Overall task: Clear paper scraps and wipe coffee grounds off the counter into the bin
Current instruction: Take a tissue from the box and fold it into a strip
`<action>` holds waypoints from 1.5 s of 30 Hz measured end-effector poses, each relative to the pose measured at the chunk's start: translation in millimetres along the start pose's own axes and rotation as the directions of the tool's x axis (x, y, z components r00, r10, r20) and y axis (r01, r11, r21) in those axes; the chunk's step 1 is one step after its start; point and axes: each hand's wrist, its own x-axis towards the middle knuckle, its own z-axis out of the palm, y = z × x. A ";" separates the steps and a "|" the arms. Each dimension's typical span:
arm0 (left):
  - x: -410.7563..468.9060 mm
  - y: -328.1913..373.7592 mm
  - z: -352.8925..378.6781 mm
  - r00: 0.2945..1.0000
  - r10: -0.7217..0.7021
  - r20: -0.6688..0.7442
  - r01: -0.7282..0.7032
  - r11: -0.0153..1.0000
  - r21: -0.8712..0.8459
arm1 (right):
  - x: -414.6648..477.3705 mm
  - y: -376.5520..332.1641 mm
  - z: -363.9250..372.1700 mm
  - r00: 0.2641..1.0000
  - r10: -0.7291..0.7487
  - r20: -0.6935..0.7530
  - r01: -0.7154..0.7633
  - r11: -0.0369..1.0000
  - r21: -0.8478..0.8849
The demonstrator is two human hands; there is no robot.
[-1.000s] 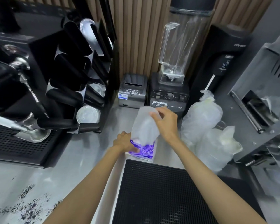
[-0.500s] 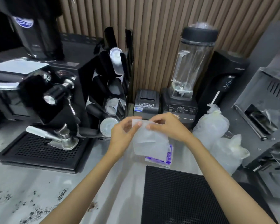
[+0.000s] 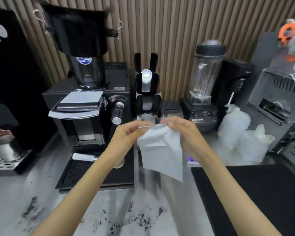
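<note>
The tissue [image 3: 160, 150] is plain white. The desk [image 3: 10, 198] is light grey, speckled with dark coffee grounds [image 3: 141, 220]. The mat [image 3: 262, 198] is black with fine ribs. The wall [image 3: 174, 40] has brown vertical slats. The blender base [image 3: 200, 114] is black.

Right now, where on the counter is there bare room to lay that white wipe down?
Bare counter runs in a strip between the drip tray and the black mat, under the wipe. The mat is bare too. Coffee grounds litter the near edge; blender and plastic bags crowd the back right.
</note>
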 end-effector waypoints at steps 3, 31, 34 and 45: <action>-14.0 8.8 -25.2 0.996 -0.032 0.079 0.030 0.999 0.027 | -9.9 -7.3 22.0 1.000 -0.003 0.000 0.003 1.000 -0.017; -69.2 -19.2 -244.3 0.978 -0.193 0.077 0.204 0.960 -0.192 | 49.0 28.5 237.9 0.971 0.145 0.191 -0.148 0.989 -0.001; -60.9 -8.4 -306.7 0.985 -0.151 0.077 0.151 0.988 0.016 | 80.5 39.9 286.1 0.985 0.106 0.135 -0.096 0.992 -0.078; -31.5 -26.7 -456.8 0.995 -0.104 -0.004 0.098 0.921 0.377 | 156.7 65.5 417.4 0.999 0.020 0.051 -0.005 0.963 -0.268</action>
